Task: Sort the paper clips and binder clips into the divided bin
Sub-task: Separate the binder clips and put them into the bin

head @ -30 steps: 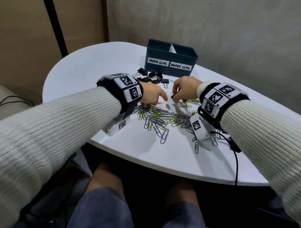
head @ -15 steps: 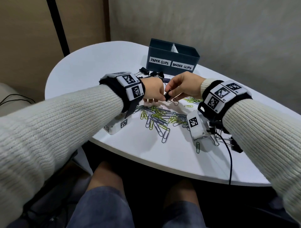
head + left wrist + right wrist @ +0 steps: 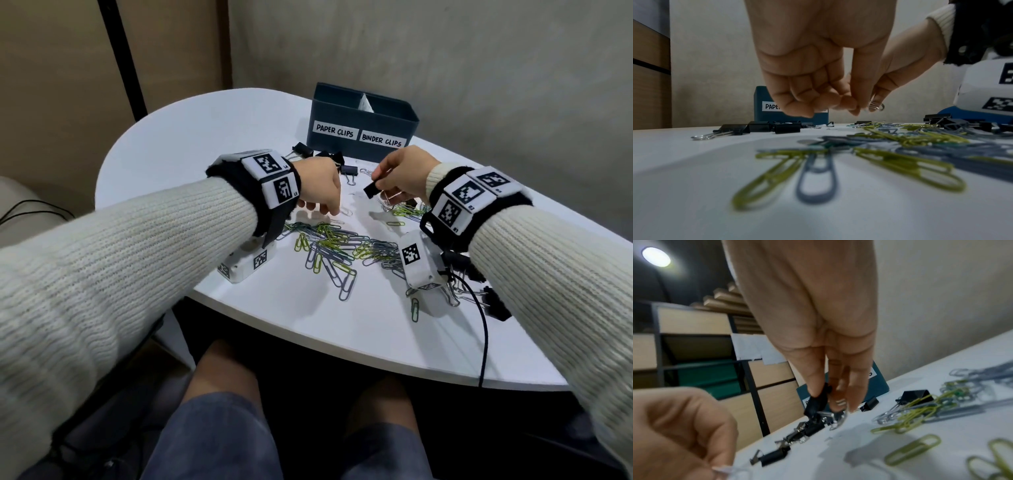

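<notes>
The dark blue divided bin [image 3: 363, 118], labelled PAPER CLIPS on the left and BINDER CLIPS on the right, stands at the back of the white table [image 3: 191, 137]. My right hand [image 3: 376, 185] pinches a black binder clip [image 3: 371, 189] just above the table, in front of the bin; its wire handles hang down [image 3: 840, 418]. My left hand [image 3: 329, 212] hovers low, to the left, fingers curled, pinching a silver paper clip [image 3: 346, 212]. Green and grey paper clips [image 3: 335, 246] lie scattered between my wrists. Several black binder clips [image 3: 330, 158] lie before the bin.
More binder clips [image 3: 493, 305] and paper clips lie under my right forearm. A black cable [image 3: 483, 335] drops over the table's front edge [image 3: 342, 349]. A grey wall stands close behind the bin. Shelving [image 3: 694, 353] shows to the left.
The hands met over the binder clip half a second ago and have drawn apart. The right hand rose to the right with the binder clip; the left hand pulled back left with the silver clip.
</notes>
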Demonstrator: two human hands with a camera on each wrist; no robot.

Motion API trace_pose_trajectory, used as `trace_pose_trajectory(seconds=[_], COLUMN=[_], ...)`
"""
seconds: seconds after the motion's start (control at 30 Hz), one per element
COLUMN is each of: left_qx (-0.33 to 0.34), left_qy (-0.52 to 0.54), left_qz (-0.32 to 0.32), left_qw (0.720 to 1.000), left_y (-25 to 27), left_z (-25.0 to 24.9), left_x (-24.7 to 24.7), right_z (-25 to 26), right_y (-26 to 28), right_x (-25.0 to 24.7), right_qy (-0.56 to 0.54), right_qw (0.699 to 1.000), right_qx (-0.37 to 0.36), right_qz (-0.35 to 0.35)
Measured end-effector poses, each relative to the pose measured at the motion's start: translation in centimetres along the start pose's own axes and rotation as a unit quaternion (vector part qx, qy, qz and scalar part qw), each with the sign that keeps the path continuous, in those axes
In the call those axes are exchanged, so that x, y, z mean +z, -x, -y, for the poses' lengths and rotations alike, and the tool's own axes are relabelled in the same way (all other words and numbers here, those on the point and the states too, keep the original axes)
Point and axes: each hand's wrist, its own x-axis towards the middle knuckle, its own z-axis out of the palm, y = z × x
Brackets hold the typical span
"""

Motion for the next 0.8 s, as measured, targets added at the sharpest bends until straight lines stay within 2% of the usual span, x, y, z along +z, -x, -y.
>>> trace_pose_trajectory(seconds=[0.07,0.13,0.2,0.27,0.47,0.67,0.73,0.8], left_qx=[0.004,0.000,0.002,0.013,0.006,-0.015,-0.010,-0.011], left_qy=[-0.048,-0.078,-0.094,-0.106,-0.112,-0.077,-0.074,-0.063], left_qz=[0.023,0.045,0.047,0.034,0.034,0.090,0.098,0.104], left_qw=[0.999,0.996,0.995,0.994,0.993,0.993,0.992,0.992], left_y=[0.1,0.1,0.2,0.2,0.5,0.6,0.8,1.0], left_z=[-0.2,-0.3,-0.4,-0.2,-0.1,-0.2,-0.3,-0.3], left_x=[0.1,0.2,0.3,0.4,0.4,0.4,0.5,0.5], right_z=[-0.1,-0.1,0.0,-0.2,-0.8,-1.3,-0.8,-0.4], right_y=[-0.1,-0.1,-0.1,-0.3,-0.5,-0.1,0.0,0.0], right_x=[0.4,0.9,1.4,1.5,-0.2,-0.3,0.0,0.0], right_qy=[0.042,0.022,-0.017,-0.009,0.203,0.284,0.281,0.244], right_qw=[0.999,0.999,0.999,0.999,0.977,0.956,0.955,0.965], right_qx=[0.024,0.029,0.028,0.030,0.024,0.069,0.072,0.076], right_qz=[0.009,0.022,0.015,0.005,-0.063,0.032,0.064,0.055])
